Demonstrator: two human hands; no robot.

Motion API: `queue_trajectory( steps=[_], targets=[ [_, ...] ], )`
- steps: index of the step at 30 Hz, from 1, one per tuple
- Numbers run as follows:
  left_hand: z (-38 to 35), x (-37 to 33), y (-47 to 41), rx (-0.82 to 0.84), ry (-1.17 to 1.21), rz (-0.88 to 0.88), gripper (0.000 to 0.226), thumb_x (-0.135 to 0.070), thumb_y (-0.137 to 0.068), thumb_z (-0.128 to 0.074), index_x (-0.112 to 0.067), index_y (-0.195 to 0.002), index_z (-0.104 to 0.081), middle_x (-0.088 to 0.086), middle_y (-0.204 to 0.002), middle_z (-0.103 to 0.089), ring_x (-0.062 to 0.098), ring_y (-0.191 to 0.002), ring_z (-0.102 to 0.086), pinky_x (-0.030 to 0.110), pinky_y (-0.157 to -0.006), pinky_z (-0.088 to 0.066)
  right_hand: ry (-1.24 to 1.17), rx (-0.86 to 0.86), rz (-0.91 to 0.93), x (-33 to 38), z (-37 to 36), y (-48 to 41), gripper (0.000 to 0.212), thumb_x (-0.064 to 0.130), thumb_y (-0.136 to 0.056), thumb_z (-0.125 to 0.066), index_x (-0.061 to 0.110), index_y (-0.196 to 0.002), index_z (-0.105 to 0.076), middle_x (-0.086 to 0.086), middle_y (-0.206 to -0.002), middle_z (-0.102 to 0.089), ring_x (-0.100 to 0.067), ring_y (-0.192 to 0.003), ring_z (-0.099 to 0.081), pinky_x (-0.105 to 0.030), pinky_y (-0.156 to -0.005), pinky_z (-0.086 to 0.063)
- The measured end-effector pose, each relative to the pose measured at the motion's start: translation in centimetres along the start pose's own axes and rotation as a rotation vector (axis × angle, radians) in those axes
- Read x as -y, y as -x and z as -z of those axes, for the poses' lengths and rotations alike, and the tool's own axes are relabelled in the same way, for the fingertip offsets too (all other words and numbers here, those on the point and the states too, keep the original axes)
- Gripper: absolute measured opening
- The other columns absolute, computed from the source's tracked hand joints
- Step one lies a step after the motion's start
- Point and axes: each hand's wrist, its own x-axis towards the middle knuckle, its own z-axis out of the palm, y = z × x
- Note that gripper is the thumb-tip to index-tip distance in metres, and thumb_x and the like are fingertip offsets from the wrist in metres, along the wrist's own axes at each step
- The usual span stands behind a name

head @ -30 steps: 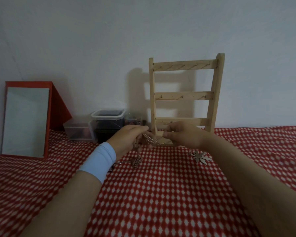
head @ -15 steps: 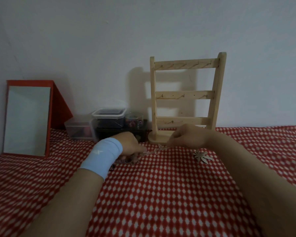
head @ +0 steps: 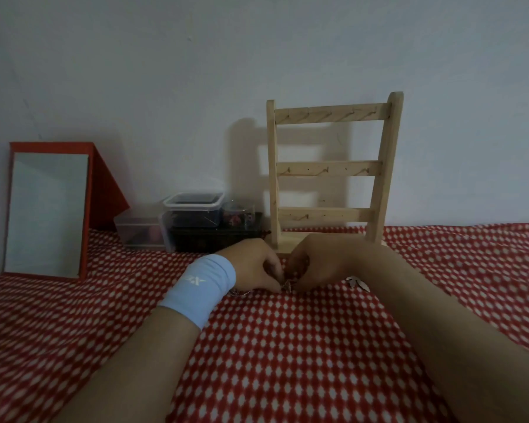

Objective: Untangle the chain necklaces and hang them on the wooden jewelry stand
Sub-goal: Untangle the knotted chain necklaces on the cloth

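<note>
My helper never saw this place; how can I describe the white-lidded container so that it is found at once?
Find the wooden jewelry stand against the wall. Just left of its base, the white-lidded container sits atop a black box. Unlike its neighbours, it has a white-rimmed lid.

Most of the chain necklaces (head: 287, 284) hidden under left hand (head: 254, 264) and right hand (head: 318, 261), wooden jewelry stand (head: 330, 169) base partly covered

Mirror (head: 46, 213) and storage tubs (head: 193, 209) suggest a home
</note>
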Motion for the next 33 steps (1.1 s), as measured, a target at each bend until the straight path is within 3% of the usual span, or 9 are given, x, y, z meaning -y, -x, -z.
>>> queue_trajectory(
  steps=[4, 7, 11, 13, 17, 21, 24, 30, 33],
  targets=[
    [0.1, 0.6, 0.0, -0.092, 0.119, 0.022, 0.008, -0.027, -0.085, -0.073, -0.025, -0.091, -0.067, -0.008, -0.094, -0.068, 0.010, -0.093, -0.064, 0.026, -0.087, -0.052, -0.133, -0.104, 0.016, -0.5, -0.1, 0.0, 0.005, 0.039, -0.090, -0.072, 0.037, -0.087, -0.075, 0.016, -0.093, -0.073, 0.000, -0.090, -0.065, -0.029, -0.089, -0.055],
    [0.5, 0.7, 0.2, -0.142, 0.307, 0.033, 0.014, -0.025, -0.085, -0.074, -0.021, -0.093, -0.063, 0.000, -0.086, -0.073, 0.012, -0.082, -0.069, 0.024, -0.077, -0.055, -0.355, -0.187, 0.044, -0.8, 0.2, 0.5, 0.008, 0.030, -0.096, -0.067, 0.025, -0.091, -0.072, 0.007, -0.094, -0.073, -0.008, -0.089, -0.068, -0.026, -0.081, -0.052],
    [1.2, 0.7, 0.7, -0.189, 0.526, 0.007, 0.008, -0.019, -0.090, -0.068, -0.013, -0.094, -0.063, 0.008, -0.077, -0.075, 0.020, -0.069, -0.068, 0.032, -0.073, -0.056, -0.843, -0.153, 0.132, -0.6, 0.3, 1.1, 0.013, 0.014, -0.103, -0.054, 0.006, -0.097, -0.062, -0.015, -0.094, -0.075, -0.036, -0.082, -0.073, -0.031, -0.063, -0.056],
    [1.5, 0.9, 0.9, -0.198, 0.618, 0.014, 0.007, -0.017, -0.091, -0.067, -0.011, -0.094, -0.064, 0.004, -0.074, -0.074, 0.021, -0.060, -0.064, 0.032, -0.065, -0.054, -0.927, -0.141, 0.161, -0.4, 0.4, 1.3, 0.015, 0.015, -0.106, -0.048, 0.006, -0.099, -0.058, -0.009, -0.093, -0.074, -0.023, -0.059, -0.064, -0.024, -0.048, -0.045],
    [1.8, 1.2, 1.1, -0.188, 0.711, -0.002, 0.016, -0.015, -0.098, -0.055, -0.011, -0.104, -0.069, 0.006, -0.085, -0.075, 0.012, -0.043, -0.046, 0.027, -0.052, -0.047, -0.827, -0.205, 0.220, -0.3, 0.9, 1.4, 0.014, 0.012, -0.104, -0.051, 0.001, -0.104, -0.060, 0.009, -0.059, -0.060, -0.007, -0.042, -0.037, -0.019, -0.041, -0.030],
    [1.9, 2.0, 1.2, -0.162, 0.739, 0.055, 0.024, -0.014, -0.102, -0.048, -0.021, -0.103, -0.071, 0.026, -0.100, -0.069, 0.010, -0.046, -0.039, 0.023, -0.050, -0.045, -0.804, -0.231, 0.196, -0.3, 1.4, 1.8, 0.012, 0.010, -0.100, -0.058, 0.004, -0.094, -0.067, 0.007, -0.059, -0.056, -0.006, -0.044, -0.035, -0.018, -0.042, -0.028],
    [2.4, 2.5, 1.4, -0.100, 0.666, 0.138, 0.024, -0.022, -0.101, -0.049, -0.021, -0.107, -0.072, 0.009, -0.084, -0.073, 0.012, -0.054, -0.045, 0.023, -0.055, -0.044, -0.693, -0.268, 0.138, -0.8, 1.7, 2.1, 0.020, 0.017, -0.098, -0.063, 0.009, -0.082, -0.071, 0.012, -0.053, -0.053, -0.003, -0.046, -0.039, -0.020, -0.048, -0.030],
    [3.0, 2.1, 1.7, -0.045, 0.359, 0.096, 0.012, -0.032, -0.092, -0.065, -0.032, -0.100, -0.074, -0.019, -0.076, -0.071, -0.006, -0.060, -0.061, 0.011, -0.063, -0.046, -0.393, -0.222, -0.011, -0.9, 2.0, 1.9, 0.034, 0.030, -0.094, -0.067, 0.016, -0.064, -0.070, 0.010, -0.061, -0.066, 0.003, -0.063, -0.060, -0.025, -0.070, -0.042],
    [3.1, 1.7, 1.7, -0.096, 0.334, 0.077, 0.020, -0.036, -0.097, -0.056, -0.036, -0.094, -0.075, -0.013, -0.082, -0.073, 0.003, -0.068, -0.064, 0.018, -0.072, -0.052, -0.259, -0.154, -0.020, -0.5, 1.6, 1.3, 0.018, 0.038, -0.093, -0.067, 0.023, -0.086, -0.074, 0.009, -0.089, -0.073, -0.013, -0.094, -0.067, -0.034, -0.087, -0.051]
  ],
)
